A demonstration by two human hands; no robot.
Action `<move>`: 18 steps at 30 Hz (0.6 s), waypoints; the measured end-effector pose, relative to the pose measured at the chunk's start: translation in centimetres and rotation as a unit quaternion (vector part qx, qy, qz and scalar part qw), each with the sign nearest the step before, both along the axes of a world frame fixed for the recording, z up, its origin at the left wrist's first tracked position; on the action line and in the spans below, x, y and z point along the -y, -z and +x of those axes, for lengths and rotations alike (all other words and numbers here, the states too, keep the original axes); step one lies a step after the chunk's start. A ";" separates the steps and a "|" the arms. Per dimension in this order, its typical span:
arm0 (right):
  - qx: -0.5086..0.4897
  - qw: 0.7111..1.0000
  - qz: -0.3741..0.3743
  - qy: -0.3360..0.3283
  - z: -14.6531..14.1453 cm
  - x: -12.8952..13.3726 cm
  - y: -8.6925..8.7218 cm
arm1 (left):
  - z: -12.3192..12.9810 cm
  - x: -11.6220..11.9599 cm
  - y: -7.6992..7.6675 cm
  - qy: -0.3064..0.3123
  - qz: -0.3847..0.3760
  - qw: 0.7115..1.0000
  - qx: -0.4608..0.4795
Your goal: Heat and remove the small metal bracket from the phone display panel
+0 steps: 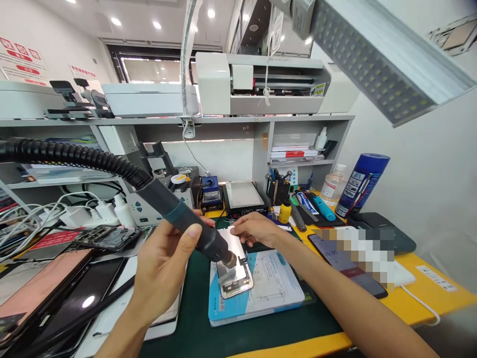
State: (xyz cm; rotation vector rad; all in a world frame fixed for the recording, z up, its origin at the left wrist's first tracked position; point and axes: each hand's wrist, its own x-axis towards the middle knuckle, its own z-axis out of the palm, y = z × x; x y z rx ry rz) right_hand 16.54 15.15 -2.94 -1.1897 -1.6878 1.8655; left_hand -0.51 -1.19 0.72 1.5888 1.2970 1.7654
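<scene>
My left hand is wrapped around the dark grey handle of a hot air gun. The gun's metal nozzle points down, just over a phone screen lying with its silver back up. At the far end of that screen, the thumb and fingertips of my right hand pinch its upper corner. Part of the screen is hidden behind the nozzle. Beneath it is a flat blue and white box on a green mat.
Stacked phones and phone parts crowd the left side. A black hose runs in from the left. Behind stand a heating plate and a tool holder. To the right are a phone and a blue spray can. A lamp hangs overhead.
</scene>
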 end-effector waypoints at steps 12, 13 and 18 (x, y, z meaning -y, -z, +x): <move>-0.003 0.998 0.056 0.030 0.1 0.3 -0.3 | 0.3 1.0 -0.7 -0.024 -0.008 1.000 0.001; -0.002 0.998 0.058 0.032 0.1 0.3 -0.3 | 0.2 1.0 -0.7 -0.021 -0.006 1.000 -0.003; 0.000 0.998 0.061 0.035 0.0 0.7 -0.9 | 0.2 1.1 -0.9 -0.023 -0.017 0.999 -0.016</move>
